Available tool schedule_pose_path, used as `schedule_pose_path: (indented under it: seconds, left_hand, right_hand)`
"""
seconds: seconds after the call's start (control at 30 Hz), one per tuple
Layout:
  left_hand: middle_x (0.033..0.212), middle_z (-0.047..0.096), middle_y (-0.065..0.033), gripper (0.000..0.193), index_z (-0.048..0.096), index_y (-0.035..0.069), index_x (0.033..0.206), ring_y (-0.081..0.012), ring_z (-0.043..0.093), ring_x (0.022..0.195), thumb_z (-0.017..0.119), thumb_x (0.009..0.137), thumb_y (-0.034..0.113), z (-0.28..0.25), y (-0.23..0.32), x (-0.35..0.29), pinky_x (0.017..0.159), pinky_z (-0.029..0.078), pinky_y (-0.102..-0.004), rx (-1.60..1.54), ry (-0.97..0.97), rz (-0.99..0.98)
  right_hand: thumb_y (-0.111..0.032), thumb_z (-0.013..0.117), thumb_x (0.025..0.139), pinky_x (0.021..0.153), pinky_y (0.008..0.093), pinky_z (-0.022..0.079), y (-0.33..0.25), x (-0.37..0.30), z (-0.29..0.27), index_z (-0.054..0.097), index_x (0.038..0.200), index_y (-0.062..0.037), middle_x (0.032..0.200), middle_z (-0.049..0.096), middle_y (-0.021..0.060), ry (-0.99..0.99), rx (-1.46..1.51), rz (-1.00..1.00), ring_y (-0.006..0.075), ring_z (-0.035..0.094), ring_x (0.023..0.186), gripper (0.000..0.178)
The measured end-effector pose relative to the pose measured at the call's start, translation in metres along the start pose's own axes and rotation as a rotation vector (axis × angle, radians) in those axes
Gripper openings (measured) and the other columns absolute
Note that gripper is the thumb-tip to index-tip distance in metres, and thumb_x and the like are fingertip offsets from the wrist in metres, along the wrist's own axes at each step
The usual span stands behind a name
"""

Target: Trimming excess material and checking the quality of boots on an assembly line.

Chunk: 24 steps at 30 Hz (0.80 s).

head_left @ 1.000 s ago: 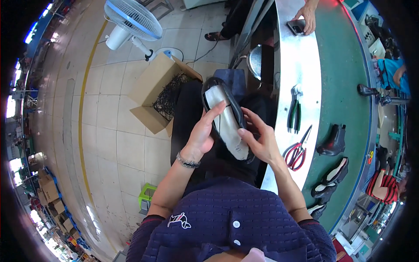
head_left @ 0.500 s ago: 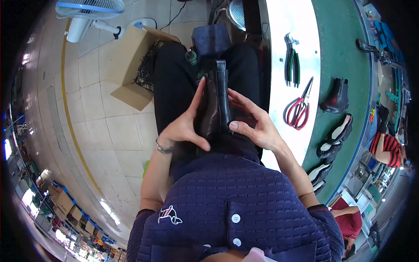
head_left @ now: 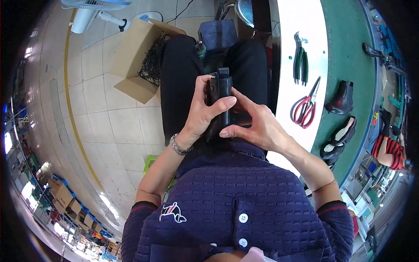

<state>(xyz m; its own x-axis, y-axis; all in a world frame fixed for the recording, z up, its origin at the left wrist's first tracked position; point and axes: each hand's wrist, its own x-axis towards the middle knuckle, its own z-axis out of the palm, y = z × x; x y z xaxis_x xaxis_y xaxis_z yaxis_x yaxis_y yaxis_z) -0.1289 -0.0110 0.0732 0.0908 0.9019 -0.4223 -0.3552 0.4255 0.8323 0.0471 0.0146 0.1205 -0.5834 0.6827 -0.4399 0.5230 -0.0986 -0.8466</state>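
A shiny black leather boot (head_left: 224, 86) is between my hands, above my lap and between my knees, its narrow upper end pointing away from me. My left hand (head_left: 204, 110) grips its left side, with the thumb laid across the top and the fingers curled out of sight. On the right, my right hand (head_left: 264, 127) holds the boot with its thumb on the near part and its fingers along the side. My hands hide much of the boot's near end.
Right of me, a white bench top (head_left: 301, 13) bears green-handled pliers (head_left: 301, 61) and red-handled scissors (head_left: 306, 109). More black boots (head_left: 341, 98) stand on the green surface beyond. An open cardboard box (head_left: 135, 56) with black stringy material stands on the floor to my left.
My left thumb has swung up across the boot, and the left fingers have closed on its side. My right thumb has moved slightly inward. The whole view has shifted a little.
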Motion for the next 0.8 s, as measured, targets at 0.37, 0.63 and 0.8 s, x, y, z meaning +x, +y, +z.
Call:
schedule_pose_path:
  seconds: [0.37, 0.63, 0.8]
  left_hand:
    - [0.097, 0.056, -0.0036, 0.052, 0.042, 0.008, 0.114, -0.0105, 0.055, 0.09, 0.078, 0.08, 0.023, -0.002, -0.004, 0.003, 0.081, 0.05, -0.0276, -0.05, 0.038, -0.006]
    - [0.091, 0.054, 0.0009, 0.037, 0.049, 0.009, 0.11, -0.0049, 0.054, 0.077, 0.055, 0.097, 0.043, -0.004, -0.012, 0.024, 0.069, 0.049, -0.0217, -0.165, -0.042, 0.017]
    - [0.088, 0.051, 0.0039, 0.037, 0.051, 0.009, 0.107, -0.0017, 0.048, 0.079, 0.054, 0.097, 0.045, -0.01, -0.006, 0.024, 0.07, 0.044, -0.0186, -0.191, -0.057, -0.089]
  right_hand:
    - [-0.044, 0.075, 0.079, 0.066, 0.0404, 0.056, -0.018, 0.007, 0.013, 0.036, 0.136, 0.0142, 0.08, 0.066, 0.0286, 0.018, -0.252, 0.015, 0.0392, 0.069, 0.07, 0.09]
    - [-0.028, 0.083, 0.074, 0.097, 0.04, 0.049, 0.0, -0.005, 0.003, 0.03, 0.146, 0.0017, 0.128, 0.056, 0.0253, 0.063, 0.031, -0.03, 0.0315, 0.055, 0.122, 0.094]
    - [-0.023, 0.085, 0.072, 0.095, 0.038, 0.05, 0.008, 0.004, -0.012, 0.026, 0.15, -0.0057, 0.124, 0.058, 0.0216, 0.052, 0.515, 0.058, 0.0284, 0.058, 0.116, 0.099]
